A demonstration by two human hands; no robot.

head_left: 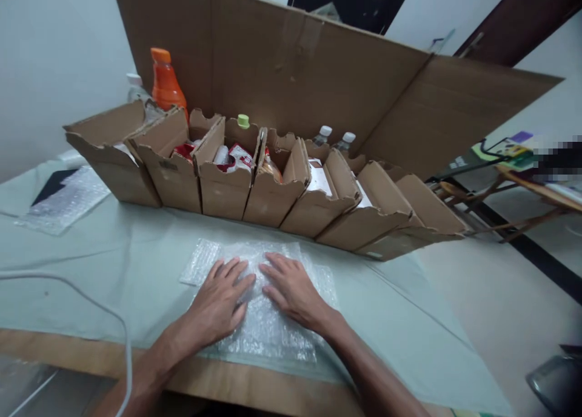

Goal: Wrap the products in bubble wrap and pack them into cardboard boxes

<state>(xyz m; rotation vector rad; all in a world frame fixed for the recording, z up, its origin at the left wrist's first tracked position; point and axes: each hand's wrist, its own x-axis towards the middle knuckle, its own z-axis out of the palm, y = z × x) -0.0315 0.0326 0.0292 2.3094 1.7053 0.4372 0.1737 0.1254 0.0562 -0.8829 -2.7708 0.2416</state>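
Sheets of clear bubble wrap (268, 338) lie in an overlapping layer on the pale green cloth, close to the table's front edge. My left hand (219, 299) rests palm down on the left part of them, fingers spread. To its right, my right hand (293, 290) lies flat on the same wrap with its fingers apart. Neither hand grips anything. What is beneath the wrap, if anything, I cannot make out.
Behind the wrap stands a row of several cardboard bins (273, 199) holding packets and bottles. An orange bottle (167, 80) rises behind the left bins. A tall cardboard panel (318, 71) backs the row. More bubble wrap (68, 205) lies left; a white cable (82, 293) crosses the front left.
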